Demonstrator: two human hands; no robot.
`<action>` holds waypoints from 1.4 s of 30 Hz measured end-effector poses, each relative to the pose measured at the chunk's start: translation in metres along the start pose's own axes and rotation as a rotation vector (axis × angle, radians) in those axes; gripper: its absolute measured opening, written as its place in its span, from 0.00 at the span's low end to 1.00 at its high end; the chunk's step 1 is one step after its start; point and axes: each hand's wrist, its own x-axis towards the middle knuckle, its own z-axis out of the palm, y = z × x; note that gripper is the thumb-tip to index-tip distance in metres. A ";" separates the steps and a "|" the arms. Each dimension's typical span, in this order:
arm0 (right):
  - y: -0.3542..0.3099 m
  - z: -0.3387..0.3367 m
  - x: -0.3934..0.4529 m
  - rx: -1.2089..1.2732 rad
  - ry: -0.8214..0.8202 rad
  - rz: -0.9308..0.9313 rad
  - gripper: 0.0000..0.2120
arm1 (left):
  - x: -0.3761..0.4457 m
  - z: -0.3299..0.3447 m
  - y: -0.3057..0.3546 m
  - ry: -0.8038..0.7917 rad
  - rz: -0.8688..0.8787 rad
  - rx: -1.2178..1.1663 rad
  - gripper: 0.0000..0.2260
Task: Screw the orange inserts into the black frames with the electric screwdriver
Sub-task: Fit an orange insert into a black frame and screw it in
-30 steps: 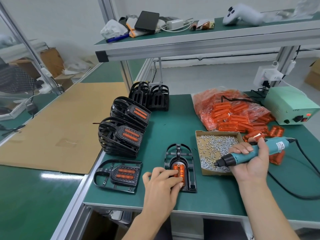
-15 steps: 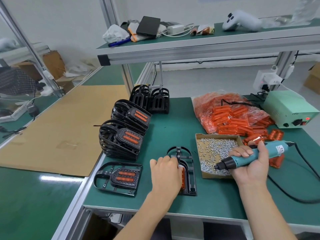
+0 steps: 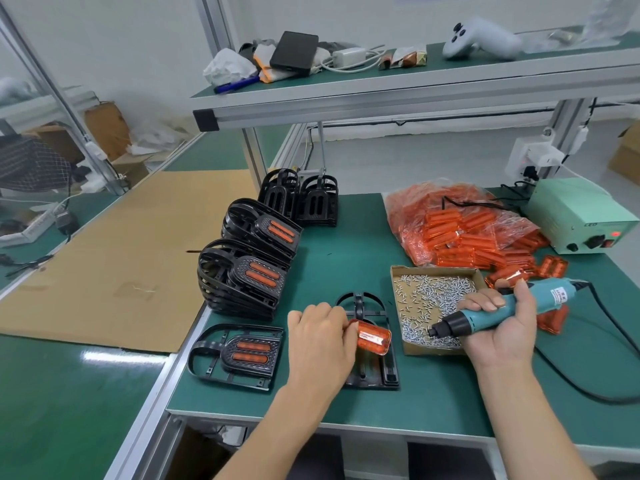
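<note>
Orange insert (image 3: 373, 338), white label unreadable

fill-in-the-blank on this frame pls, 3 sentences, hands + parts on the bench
1. The right hand holds the teal ____, its tip over the cardboard tray of screws.
2. The left hand pinches an ____ insert above the black frame lying flat on the mat.
3. The bag of spare inserts lies to the ____ of the green power box.

Missing words: electric screwdriver; orange; left
</note>
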 end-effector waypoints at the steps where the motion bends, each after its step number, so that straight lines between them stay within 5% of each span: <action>1: 0.000 0.000 0.000 -0.002 -0.002 0.001 0.12 | 0.000 -0.002 0.000 -0.010 0.006 0.026 0.11; 15: -0.001 -0.003 0.002 0.000 -0.008 0.004 0.12 | -0.027 -0.013 0.018 -0.219 0.019 0.287 0.16; 23: 0.000 -0.004 0.003 0.000 -0.008 0.002 0.12 | -0.031 -0.001 0.025 -0.178 -0.030 0.283 0.19; 28: 0.000 -0.003 0.002 -0.002 -0.011 -0.004 0.11 | -0.037 0.006 0.024 -0.118 0.014 0.203 0.19; 32: 0.000 -0.002 0.001 0.002 -0.012 0.005 0.11 | -0.041 0.011 0.018 -0.021 0.030 -0.001 0.08; 38: 0.001 -0.002 0.001 -0.006 -0.014 0.004 0.11 | -0.040 0.013 -0.011 -0.289 0.185 -0.142 0.14; 42: 0.000 -0.003 0.001 0.000 -0.014 0.005 0.11 | -0.037 0.017 -0.020 -0.289 0.229 -0.211 0.13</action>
